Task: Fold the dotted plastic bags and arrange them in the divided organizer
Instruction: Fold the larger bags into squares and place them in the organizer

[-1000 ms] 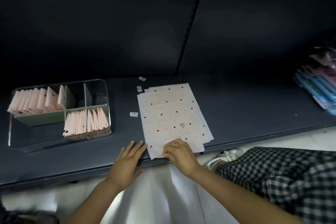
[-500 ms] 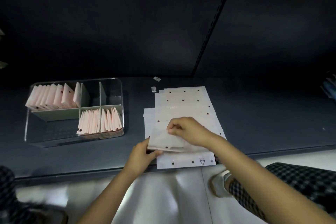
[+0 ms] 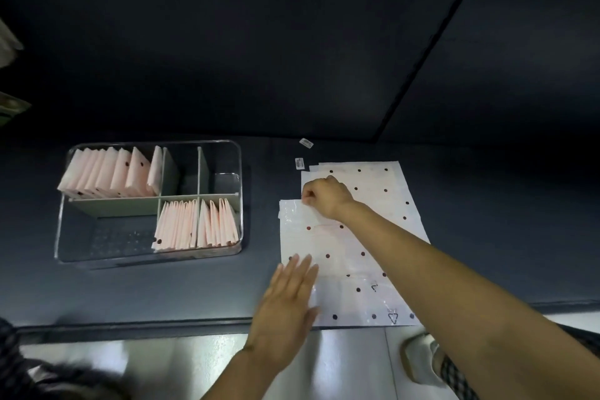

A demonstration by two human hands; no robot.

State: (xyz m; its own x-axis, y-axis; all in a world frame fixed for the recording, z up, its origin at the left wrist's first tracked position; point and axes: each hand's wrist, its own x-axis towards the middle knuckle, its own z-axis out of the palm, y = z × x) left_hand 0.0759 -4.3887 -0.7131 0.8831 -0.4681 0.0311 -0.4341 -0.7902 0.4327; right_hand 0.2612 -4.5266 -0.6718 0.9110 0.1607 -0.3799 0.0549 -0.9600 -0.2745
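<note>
You are in the middle of the work. The clear plastic divided organizer (image 3: pixel 149 250) already holds pink folded dotted bags (image 3: pixel 110 174) in the far left compartment and the near right one; the near left and the two small far compartments are not filled. A stack of flat white dotted plastic bags (image 3: pixel 389 191) waits on the dark shelf (image 3: pixel 487 253). Your right hand (image 3: pixel 326 196) pinches the top bag's folded edge (image 3: pixel 292 209); your left hand (image 3: pixel 289 299) lies flat and relaxed on its near part.
</note>
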